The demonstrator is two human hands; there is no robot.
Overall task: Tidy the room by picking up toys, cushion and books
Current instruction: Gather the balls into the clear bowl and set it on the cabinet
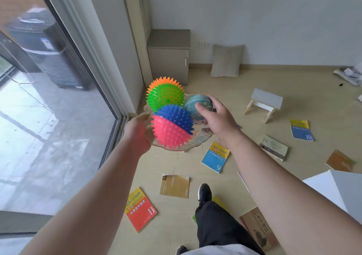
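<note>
My left hand (138, 131) grips the rim of a clear glass bowl (197, 140) held up in front of me. In the bowl sit a green-and-orange spiky ball (165, 94) and a blue-and-pink spiky ball (172, 127). My right hand (215, 117) curls round a teal patterned ball (197, 103) at the bowl's far right side. A grey cushion (226, 61) leans against the far wall. Several books lie on the floor, among them a red one (140, 208), a tan one (174, 186) and a blue-and-yellow one (215, 157).
A small cabinet (168, 57) stands in the corner by the sliding glass door (58, 98). A little white stool (264, 104) stands on the floor to the right. A white table edge (337, 186) juts in at the right. My leg and shoe (204, 194) are below.
</note>
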